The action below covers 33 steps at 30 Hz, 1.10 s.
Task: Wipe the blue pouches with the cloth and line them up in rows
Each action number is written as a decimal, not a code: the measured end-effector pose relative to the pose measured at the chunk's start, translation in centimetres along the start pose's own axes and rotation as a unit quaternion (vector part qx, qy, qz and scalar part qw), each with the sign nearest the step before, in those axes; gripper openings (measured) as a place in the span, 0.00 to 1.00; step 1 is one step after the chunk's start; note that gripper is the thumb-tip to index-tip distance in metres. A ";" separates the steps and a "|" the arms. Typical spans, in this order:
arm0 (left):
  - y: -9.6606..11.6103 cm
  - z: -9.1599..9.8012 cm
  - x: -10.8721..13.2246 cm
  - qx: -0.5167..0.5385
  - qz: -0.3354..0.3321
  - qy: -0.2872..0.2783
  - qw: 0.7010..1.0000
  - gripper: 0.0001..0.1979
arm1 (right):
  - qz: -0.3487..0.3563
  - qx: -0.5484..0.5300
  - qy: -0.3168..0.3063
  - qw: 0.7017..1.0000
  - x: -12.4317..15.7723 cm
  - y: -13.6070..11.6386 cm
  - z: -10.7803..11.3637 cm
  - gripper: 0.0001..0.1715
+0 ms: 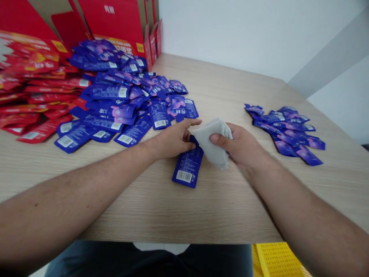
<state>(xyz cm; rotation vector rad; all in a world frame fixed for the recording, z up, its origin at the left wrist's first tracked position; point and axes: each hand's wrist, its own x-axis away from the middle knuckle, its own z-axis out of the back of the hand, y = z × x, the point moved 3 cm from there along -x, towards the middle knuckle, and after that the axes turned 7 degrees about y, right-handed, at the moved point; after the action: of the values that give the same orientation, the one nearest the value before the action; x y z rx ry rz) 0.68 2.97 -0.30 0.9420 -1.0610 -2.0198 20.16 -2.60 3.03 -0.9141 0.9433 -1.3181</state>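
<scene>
A folded white cloth (213,144) is pinched in my right hand (240,144), with the thumb across its face and the fingers behind. Just left of it, my left hand (174,140) has its thumb and curled fingers at the upper end of a blue pouch (188,165), the index finger reaching toward the cloth. That pouch lies tilted on the table, barcode end toward me. Part of its top is hidden by my left hand and the cloth.
A large heap of blue pouches (115,92) lies at the left, beside a pile of red pouches (43,96). Red cartons (115,23) stand behind them. A smaller group of blue pouches (288,129) is on the right. Below the table (173,215) is a yellow crate (279,259).
</scene>
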 end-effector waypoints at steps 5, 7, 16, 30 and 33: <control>0.1 -0.3 0.2 0.066 0.071 -0.065 0.993 0.40 | 0.035 0.155 0.041 0.986 0.0 -0.2 0.3 0.17; 0.2 -0.2 0.3 0.076 0.074 -0.055 0.993 0.39 | 0.036 0.097 0.008 0.995 0.1 -0.1 0.2 0.19; 0.8 3.0 -1.0 0.023 0.041 0.171 0.984 0.16 | -0.006 0.005 0.146 0.989 -1.1 1.7 2.8 0.24; 0.2 8.3 -0.7 -0.323 -0.117 0.401 0.849 0.16 | 0.017 0.056 0.119 0.991 -1.3 2.4 2.7 0.24; 1.3 6.9 -0.4 -0.305 -0.127 0.348 0.878 0.13 | 0.008 0.059 0.113 0.992 -1.3 2.1 2.7 0.24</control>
<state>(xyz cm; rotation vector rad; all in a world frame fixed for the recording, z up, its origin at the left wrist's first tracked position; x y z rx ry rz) -4.53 5.40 3.83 1.3296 0.0992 -1.7817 23.37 -1.21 2.05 -0.6760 1.0315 -1.4684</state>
